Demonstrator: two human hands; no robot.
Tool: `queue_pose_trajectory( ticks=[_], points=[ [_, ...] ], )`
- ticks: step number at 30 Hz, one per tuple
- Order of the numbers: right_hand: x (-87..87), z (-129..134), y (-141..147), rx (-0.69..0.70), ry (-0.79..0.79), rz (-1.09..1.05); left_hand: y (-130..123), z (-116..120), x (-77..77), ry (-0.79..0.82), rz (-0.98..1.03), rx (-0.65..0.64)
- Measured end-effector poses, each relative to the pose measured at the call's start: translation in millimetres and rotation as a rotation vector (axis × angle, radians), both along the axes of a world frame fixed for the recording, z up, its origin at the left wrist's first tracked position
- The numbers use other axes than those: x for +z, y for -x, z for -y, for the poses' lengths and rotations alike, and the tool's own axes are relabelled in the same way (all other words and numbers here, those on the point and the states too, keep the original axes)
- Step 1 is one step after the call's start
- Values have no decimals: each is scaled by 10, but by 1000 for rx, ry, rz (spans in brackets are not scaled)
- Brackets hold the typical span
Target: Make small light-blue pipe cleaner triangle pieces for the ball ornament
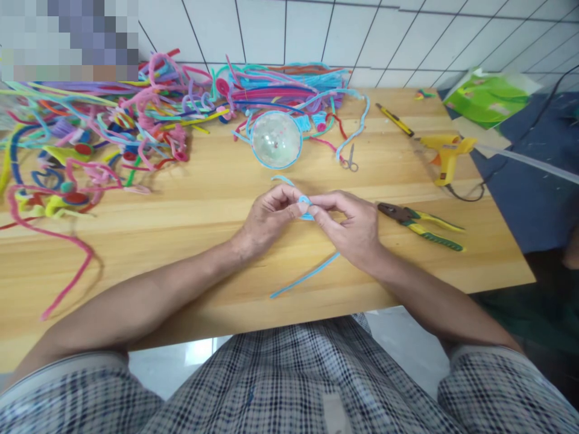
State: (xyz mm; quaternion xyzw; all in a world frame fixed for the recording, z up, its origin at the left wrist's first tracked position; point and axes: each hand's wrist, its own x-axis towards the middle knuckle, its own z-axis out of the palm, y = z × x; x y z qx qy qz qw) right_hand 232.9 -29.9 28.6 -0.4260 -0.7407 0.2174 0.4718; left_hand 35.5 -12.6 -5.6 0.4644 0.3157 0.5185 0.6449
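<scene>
Between my two hands, above the middle of the wooden table (203,199), is a small coil of blue pipe cleaner (306,215). My left hand (269,217) pinches its left side between thumb and fingers. From the right, the thumb and fingers of my right hand (355,226) are closed on the same coil. One blue end sticks out above my left fingers, and a long straight blue length (303,277) slants down to the left below my right hand. Just beyond my hands sits a clear round bowl (275,141) with a blue rim.
Many coloured pipe cleaners (154,120) are heaped at the back left. Small scissors (350,160) lie right of the bowl. Farther right are a yellow cutter (394,120), a yellow glue gun (447,157), pliers (420,226) and a green packet (491,99).
</scene>
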Motion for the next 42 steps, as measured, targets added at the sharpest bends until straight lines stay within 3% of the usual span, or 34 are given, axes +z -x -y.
queue_pose_trajectory(
  ticks=[12, 23, 32, 42],
  points=[
    [12, 7, 9, -15, 169, -50, 0, 9, -14, 19, -10, 6],
    [15, -74, 15, 68, 448, -324, -43, 23, 68, 137, 86, -4],
    [-8, -61, 52, 64, 420, -329, -57, 2, 33, 110, 60, 28],
    [-97, -98, 26, 1, 305, -204, -23, 29, 3, 52, -120, 119]
  ],
)
